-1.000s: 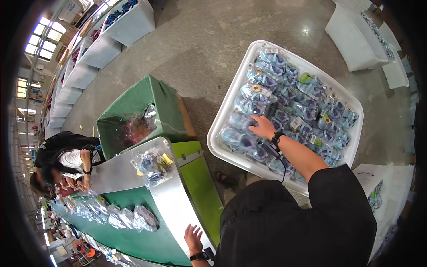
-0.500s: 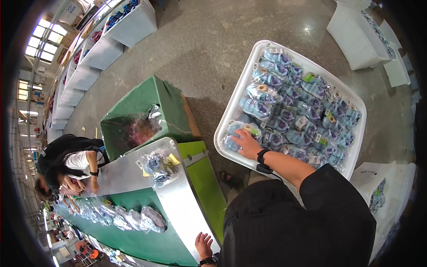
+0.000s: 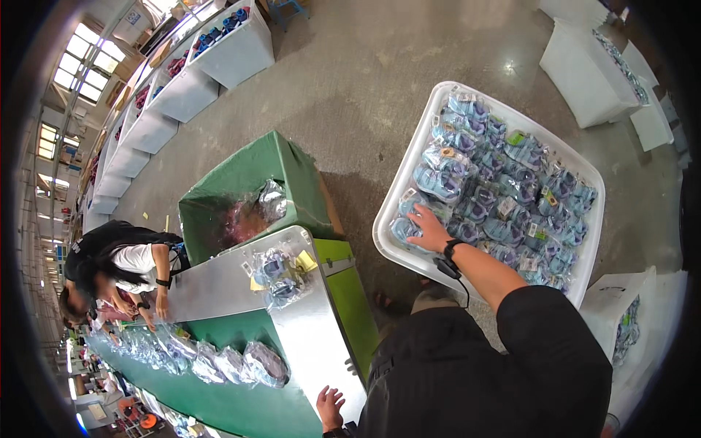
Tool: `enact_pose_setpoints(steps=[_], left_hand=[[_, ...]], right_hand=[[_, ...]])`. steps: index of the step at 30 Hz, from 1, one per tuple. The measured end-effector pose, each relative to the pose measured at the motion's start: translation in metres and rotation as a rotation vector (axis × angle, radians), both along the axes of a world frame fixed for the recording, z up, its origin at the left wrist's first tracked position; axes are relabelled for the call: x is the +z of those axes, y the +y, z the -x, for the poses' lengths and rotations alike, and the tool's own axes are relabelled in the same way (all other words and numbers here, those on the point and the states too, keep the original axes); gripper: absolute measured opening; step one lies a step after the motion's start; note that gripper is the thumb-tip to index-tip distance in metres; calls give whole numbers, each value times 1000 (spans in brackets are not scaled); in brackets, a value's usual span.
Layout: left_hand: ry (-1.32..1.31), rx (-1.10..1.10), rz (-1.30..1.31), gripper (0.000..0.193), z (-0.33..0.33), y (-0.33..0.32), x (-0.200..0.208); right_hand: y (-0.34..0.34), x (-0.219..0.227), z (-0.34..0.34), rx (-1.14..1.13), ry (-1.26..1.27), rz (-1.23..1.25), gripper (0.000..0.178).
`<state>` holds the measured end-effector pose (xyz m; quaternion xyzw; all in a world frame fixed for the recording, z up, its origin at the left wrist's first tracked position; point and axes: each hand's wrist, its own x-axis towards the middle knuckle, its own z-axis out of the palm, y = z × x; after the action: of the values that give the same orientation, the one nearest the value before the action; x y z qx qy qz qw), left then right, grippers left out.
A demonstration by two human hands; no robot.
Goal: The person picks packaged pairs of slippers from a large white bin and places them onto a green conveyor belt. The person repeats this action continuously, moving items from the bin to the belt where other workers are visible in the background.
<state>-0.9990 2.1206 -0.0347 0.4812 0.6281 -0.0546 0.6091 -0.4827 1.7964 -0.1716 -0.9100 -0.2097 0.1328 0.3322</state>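
My right hand [image 3: 432,232] rests, fingers spread, on a clear-bagged pair of light blue shoes [image 3: 405,231] at the near left corner of a large white bin [image 3: 404,258]. Rows of similar bagged blue and purple shoes [image 3: 518,182], some with tags, fill this bin. Low in the picture my left hand [image 3: 331,407] hovers by the edge of the metal worktop [image 3: 310,336], fingers apart and slightly curled, with nothing in it. Up the worktop lies another bagged blue pair [image 3: 277,274] with yellow paper pieces [image 3: 305,260] beside it.
Bagged shoes [image 3: 264,363] line the green conveyor belt [image 3: 212,398]. A person [image 3: 139,266] works at its far left. A green-lined box [image 3: 219,191] holding plastic stands behind the worktop. White bins [image 3: 230,51] line the upper left; more white bins [image 3: 584,73] stand at right.
The view has shifted, so the bin and worktop appear farther right. My right hand stays on the bagged shoes at the bin's corner, its fingers slightly shifted. The left hand remains by the worktop edge.
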Motion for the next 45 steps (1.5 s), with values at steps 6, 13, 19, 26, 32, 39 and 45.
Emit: enact_pose_setpoints(steps=[6,13,19,26,32,39,45], left_hand=[[-14,-5,-218,49,37,83,-33],[305,-15,-925,56,78,215,-73],[213,139,-752,81,75,278,-85],[-29,375,-88,83,64,292,-85],[-205,-171,-1013,62,50,195,-48],[-387,384,-343,80,31,106,-30],[-310,68,-481,105,-23,111,-42]], right_hand=[[-40,27,35,-510,-136,-196,58],[-107,12,121,-698,139,-365,54],[-106,41,155,-543,233,-106,55],[-18,91,173,-285,184,-7,52],[39,129,167,-3,76,-23,56],[110,166,139,32,234,-66,49],[180,225,143,215,358,-153,41]])
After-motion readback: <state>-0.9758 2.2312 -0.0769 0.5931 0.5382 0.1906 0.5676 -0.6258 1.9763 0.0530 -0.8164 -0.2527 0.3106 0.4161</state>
